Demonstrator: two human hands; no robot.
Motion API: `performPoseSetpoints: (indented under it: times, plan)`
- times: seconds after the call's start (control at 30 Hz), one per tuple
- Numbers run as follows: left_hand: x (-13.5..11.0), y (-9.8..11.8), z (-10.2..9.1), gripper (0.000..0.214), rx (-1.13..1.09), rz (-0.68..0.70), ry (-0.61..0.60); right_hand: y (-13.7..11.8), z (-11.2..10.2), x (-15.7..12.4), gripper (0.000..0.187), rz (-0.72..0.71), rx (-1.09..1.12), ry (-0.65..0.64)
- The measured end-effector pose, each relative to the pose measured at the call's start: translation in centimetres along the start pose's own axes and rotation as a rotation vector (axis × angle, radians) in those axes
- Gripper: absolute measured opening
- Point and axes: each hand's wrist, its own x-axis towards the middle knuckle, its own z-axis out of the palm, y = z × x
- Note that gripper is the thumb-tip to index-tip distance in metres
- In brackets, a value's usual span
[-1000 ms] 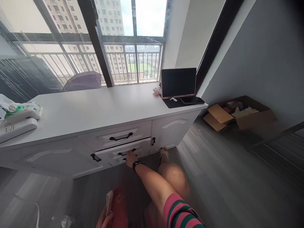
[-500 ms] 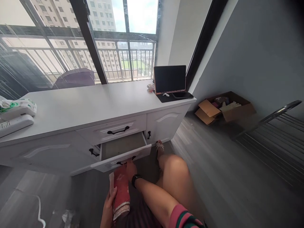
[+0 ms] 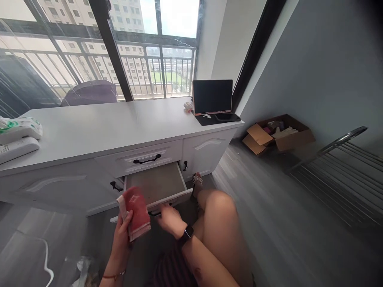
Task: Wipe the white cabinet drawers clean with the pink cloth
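Note:
My left hand (image 3: pixel 123 225) grips a folded red cloth (image 3: pixel 138 213) with pale edges, thumb on its front. The cloth is upright, in front of the left part of a pulled-out drawer (image 3: pixel 160 181) and covers some of its front panel. At the drawer's dark handle (image 3: pixel 154 213) is my right hand (image 3: pixel 171 220), with a black watch on the wrist. Its fingers are smeared by motion and partly hidden, so I cannot tell whether they still hold the handle. The drawer's visible bottom is bare.
The white cabinet (image 3: pixel 119 123) carries a tablet (image 3: pixel 212 96), a phone (image 3: pixel 227 117), white earphones (image 3: pixel 207 116) and tissue packs (image 3: pixel 20 129). An open cardboard box (image 3: pixel 295 139) and a metal rack (image 3: pixel 338 159) stand on the right. A white cable (image 3: pixel 46 255) lies on the floor at left.
The drawer is out further. My left hand has raised the red cloth up and left towards the drawer. My right hand has moved slightly right and down by the handle.

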Motion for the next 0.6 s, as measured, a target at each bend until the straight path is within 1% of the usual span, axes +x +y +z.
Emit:
performPoseSetpoints:
  times: [0.03,0.1,0.13,0.2,0.23,0.27,0.33,0.4,0.47,0.53,0.6]
  plan:
    - [0.6,0.8,0.7,0.05,-0.025,0.043,0.004,0.3,-0.7,-0.3,0.033,0.027,0.013,0.052]
    - [2.0,1.9,2.5,0.045,-0.081,0.127,-0.042,0.9,-1.3,-0.4,0.038,0.11,0.058,0.193]
    - [2.8,2.2,3.5,0.045,-0.108,0.162,-0.072,1.1,-1.0,-0.3,0.04,0.155,0.092,0.253]
    - [4.7,2.4,5.5,0.044,-0.069,0.191,-0.149,1.3,0.5,0.2,0.042,0.2,0.165,0.308]
    - [5.6,2.3,6.5,0.042,0.017,0.191,-0.186,1.2,1.5,0.5,0.042,0.195,0.196,0.311]
    - [6.6,2.1,7.5,0.039,0.151,0.193,-0.211,1.0,2.6,0.7,0.041,0.178,0.219,0.307]
    - [8.6,1.6,9.2,0.034,0.504,0.237,-0.223,0.5,4.3,0.8,0.036,0.15,0.263,0.308]
    - [10.5,0.8,10.8,0.031,0.885,0.351,-0.245,0.1,5.2,0.8,0.031,0.146,0.322,0.327]
    - [12.1,-0.3,12.2,0.025,1.152,0.463,-0.336,-0.2,5.4,0.7,0.027,0.146,0.383,0.351]
    - [13.2,-1.7,13.4,0.017,1.256,0.518,-0.459,-0.4,5.4,0.6,0.024,0.158,0.417,0.363]
    - [13.8,-3.2,14.3,0.015,1.246,0.538,-0.55,-0.5,5.5,0.5,0.023,0.166,0.432,0.356]
